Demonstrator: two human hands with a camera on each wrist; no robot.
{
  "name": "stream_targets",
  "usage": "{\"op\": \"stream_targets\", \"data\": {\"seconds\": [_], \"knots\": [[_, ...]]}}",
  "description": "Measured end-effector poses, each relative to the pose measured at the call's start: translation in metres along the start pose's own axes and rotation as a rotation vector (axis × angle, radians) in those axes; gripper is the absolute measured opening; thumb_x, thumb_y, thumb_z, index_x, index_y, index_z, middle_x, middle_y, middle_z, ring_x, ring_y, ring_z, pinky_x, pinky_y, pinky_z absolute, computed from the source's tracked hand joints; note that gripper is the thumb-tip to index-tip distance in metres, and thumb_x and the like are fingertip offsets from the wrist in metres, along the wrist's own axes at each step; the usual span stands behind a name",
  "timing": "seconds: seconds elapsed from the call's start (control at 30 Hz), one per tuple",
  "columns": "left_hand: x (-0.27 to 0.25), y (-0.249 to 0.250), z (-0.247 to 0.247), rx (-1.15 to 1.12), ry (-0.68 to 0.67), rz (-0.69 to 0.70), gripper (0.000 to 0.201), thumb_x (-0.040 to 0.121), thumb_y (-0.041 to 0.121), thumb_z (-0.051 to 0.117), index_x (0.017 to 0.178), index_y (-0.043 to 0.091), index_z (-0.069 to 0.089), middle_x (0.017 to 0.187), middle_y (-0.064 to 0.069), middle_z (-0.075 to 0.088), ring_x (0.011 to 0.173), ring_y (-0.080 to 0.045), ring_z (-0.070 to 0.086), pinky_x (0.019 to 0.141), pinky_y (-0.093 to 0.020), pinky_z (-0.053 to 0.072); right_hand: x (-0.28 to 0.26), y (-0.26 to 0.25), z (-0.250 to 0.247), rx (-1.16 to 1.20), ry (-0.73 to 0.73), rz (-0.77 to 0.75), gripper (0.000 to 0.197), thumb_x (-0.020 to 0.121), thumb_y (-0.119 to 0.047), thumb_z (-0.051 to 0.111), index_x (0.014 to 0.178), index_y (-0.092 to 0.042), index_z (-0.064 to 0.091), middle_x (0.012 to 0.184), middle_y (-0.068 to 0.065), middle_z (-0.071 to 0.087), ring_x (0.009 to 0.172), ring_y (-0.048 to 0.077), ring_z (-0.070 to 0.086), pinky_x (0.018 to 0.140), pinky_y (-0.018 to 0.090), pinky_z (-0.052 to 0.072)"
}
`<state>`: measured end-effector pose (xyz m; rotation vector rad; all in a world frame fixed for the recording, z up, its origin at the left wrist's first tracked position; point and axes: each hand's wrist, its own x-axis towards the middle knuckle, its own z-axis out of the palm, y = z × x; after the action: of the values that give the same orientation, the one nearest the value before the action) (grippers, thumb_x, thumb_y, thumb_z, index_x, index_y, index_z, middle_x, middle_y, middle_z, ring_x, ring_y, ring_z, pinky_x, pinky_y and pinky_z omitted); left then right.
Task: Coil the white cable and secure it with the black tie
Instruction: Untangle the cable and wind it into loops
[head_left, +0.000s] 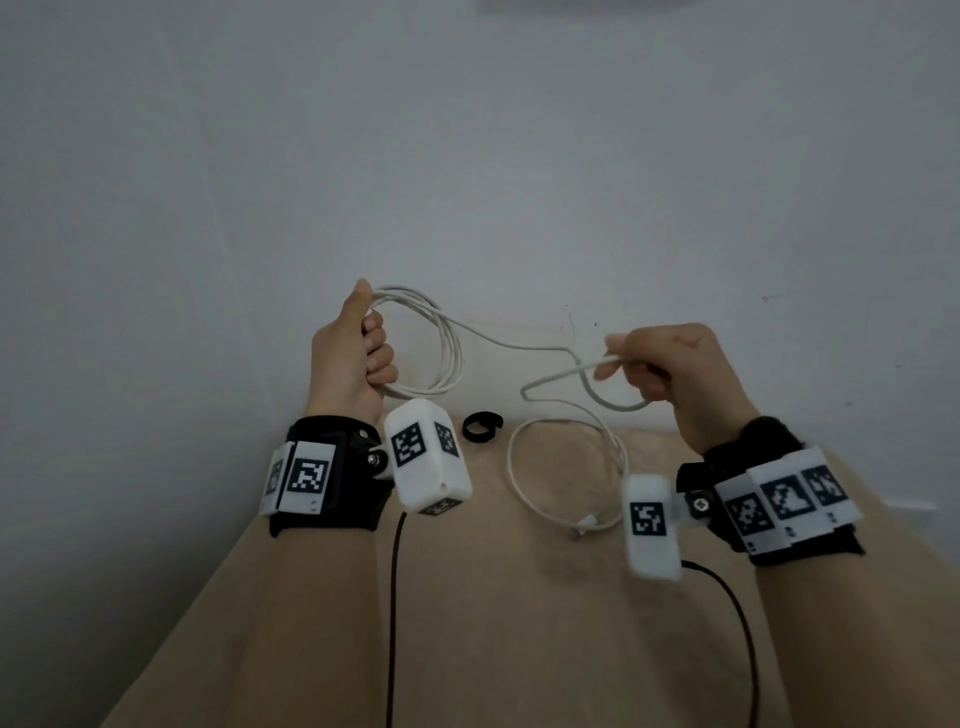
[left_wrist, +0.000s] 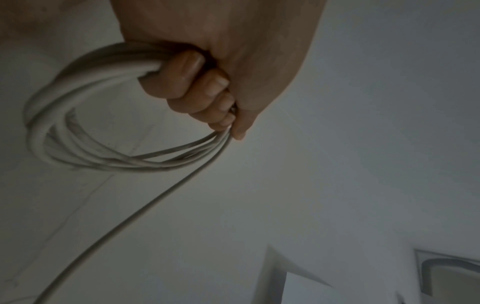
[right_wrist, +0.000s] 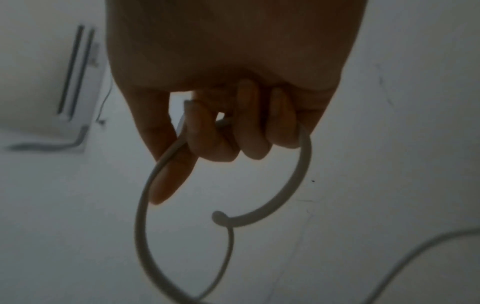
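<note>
My left hand (head_left: 358, 358) is raised above the table's far edge and grips several loops of the white cable (head_left: 447, 343); the coil (left_wrist: 78, 127) hangs from the curled fingers (left_wrist: 189, 86). From there a strand crosses to my right hand (head_left: 670, 374), which holds the cable (right_wrist: 145, 197) between thumb and curled fingers. The rest of the cable (head_left: 519, 483) lies in a loose loop on the table, ending in a white plug (head_left: 587, 522). The black tie (head_left: 482, 426), rolled into a ring, rests on the table between my hands.
The tan table (head_left: 519, 623) ends at a pale wall (head_left: 467, 156) just behind my hands. Two black cords (head_left: 393, 597) run from the wrist cameras toward me over the table. A wall-mounted unit (right_wrist: 78, 82) shows in the right wrist view.
</note>
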<state>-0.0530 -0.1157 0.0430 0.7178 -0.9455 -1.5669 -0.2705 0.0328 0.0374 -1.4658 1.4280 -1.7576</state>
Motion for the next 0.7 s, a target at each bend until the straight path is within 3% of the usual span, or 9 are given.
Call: {"op": "stream_targets", "data": {"seconds": [0.07, 0.1, 0.2, 0.3, 0.37, 0.43, 0.5, 0.6, 0.7], "knots": [[-0.001, 0.002, 0.0, -0.024, 0.015, 0.009, 0.044, 0.094, 0.043, 0.055, 0.062, 0.02, 0.035, 0.04, 0.009, 0.025, 0.03, -0.005, 0.017, 0.029, -0.017, 0.015, -0.002, -0.003, 0.004, -0.152, -0.085, -0.001, 0.04, 0.082, -0.003, 0.06, 0.045, -0.014, 0.067, 0.041, -0.003, 0.054, 0.042, 0.009, 0.033, 0.048, 0.019, 0.029], [-0.001, 0.003, 0.0, -0.037, 0.021, 0.013, 0.044, 0.094, 0.043, 0.055, 0.062, 0.02, 0.035, 0.04, 0.01, 0.025, 0.03, -0.005, 0.017, 0.029, -0.017, 0.015, -0.003, -0.005, 0.006, -0.274, -0.138, 0.014, 0.036, 0.079, -0.01, 0.062, 0.043, -0.014, 0.067, 0.041, -0.002, 0.051, 0.044, 0.011, 0.036, 0.05, 0.021, 0.033], [-0.002, 0.006, 0.0, -0.057, 0.031, 0.039, 0.044, 0.094, 0.043, 0.055, 0.061, 0.02, 0.036, 0.041, 0.01, 0.026, 0.031, -0.005, 0.017, 0.029, -0.017, 0.015, -0.003, -0.006, 0.011, -0.743, -0.282, 0.139, 0.029, 0.075, -0.031, 0.063, 0.048, -0.02, 0.069, 0.043, -0.003, 0.054, 0.046, 0.011, 0.047, 0.055, 0.026, 0.042], [-0.003, 0.01, 0.001, -0.054, 0.018, 0.054, 0.044, 0.094, 0.043, 0.055, 0.062, 0.02, 0.036, 0.042, 0.01, 0.026, 0.032, -0.004, 0.017, 0.03, -0.017, 0.015, -0.003, -0.001, 0.014, -0.866, -0.371, 0.25, 0.025, 0.082, -0.026, 0.064, 0.059, -0.021, 0.074, 0.058, -0.009, 0.067, 0.049, -0.002, 0.052, 0.051, 0.012, 0.04], [-0.004, 0.011, 0.003, -0.041, -0.001, 0.052, 0.044, 0.094, 0.042, 0.054, 0.062, 0.02, 0.036, 0.042, 0.009, 0.025, 0.031, -0.004, 0.017, 0.03, -0.017, 0.014, -0.002, 0.002, 0.014, -0.914, -0.367, 0.27, 0.011, 0.081, -0.021, 0.066, 0.08, -0.022, 0.077, 0.079, -0.012, 0.068, 0.072, -0.005, 0.058, 0.063, 0.011, 0.044], [-0.005, 0.011, 0.004, -0.035, -0.014, 0.056, 0.044, 0.095, 0.042, 0.054, 0.062, 0.02, 0.036, 0.042, 0.009, 0.025, 0.032, -0.004, 0.017, 0.03, -0.017, 0.014, -0.001, 0.003, 0.01, -0.999, -0.363, 0.259, 0.022, 0.081, -0.015, 0.065, 0.098, -0.027, 0.073, 0.099, -0.008, 0.068, 0.097, 0.006, 0.061, 0.084, 0.021, 0.048], [-0.005, 0.011, 0.004, -0.048, -0.012, 0.061, 0.043, 0.094, 0.042, 0.054, 0.062, 0.02, 0.035, 0.043, 0.009, 0.025, 0.032, -0.004, 0.017, 0.03, -0.017, 0.014, 0.001, 0.006, 0.006, -1.085, -0.339, 0.247, 0.035, 0.082, -0.007, 0.062, 0.11, -0.026, 0.068, 0.117, -0.002, 0.064, 0.113, 0.014, 0.055, 0.098, 0.031, 0.045], [-0.005, 0.014, 0.0, -0.092, -0.002, 0.055, 0.044, 0.094, 0.042, 0.054, 0.062, 0.02, 0.035, 0.042, 0.01, 0.026, 0.031, -0.004, 0.018, 0.029, -0.017, 0.014, 0.004, 0.019, -0.001, -1.116, -0.217, 0.254, 0.047, 0.082, 0.011, 0.047, 0.117, -0.017, 0.064, 0.129, 0.006, 0.056, 0.123, 0.024, 0.047, 0.098, 0.03, 0.043], [-0.005, 0.017, -0.003, -0.119, 0.015, 0.069, 0.044, 0.095, 0.043, 0.054, 0.062, 0.02, 0.035, 0.041, 0.011, 0.026, 0.031, -0.005, 0.019, 0.029, -0.017, 0.015, 0.007, 0.036, -0.004, -1.03, -0.041, 0.226, 0.045, 0.078, 0.017, 0.043, 0.106, -0.012, 0.064, 0.121, 0.009, 0.056, 0.111, 0.026, 0.053, 0.086, 0.028, 0.044]]}}
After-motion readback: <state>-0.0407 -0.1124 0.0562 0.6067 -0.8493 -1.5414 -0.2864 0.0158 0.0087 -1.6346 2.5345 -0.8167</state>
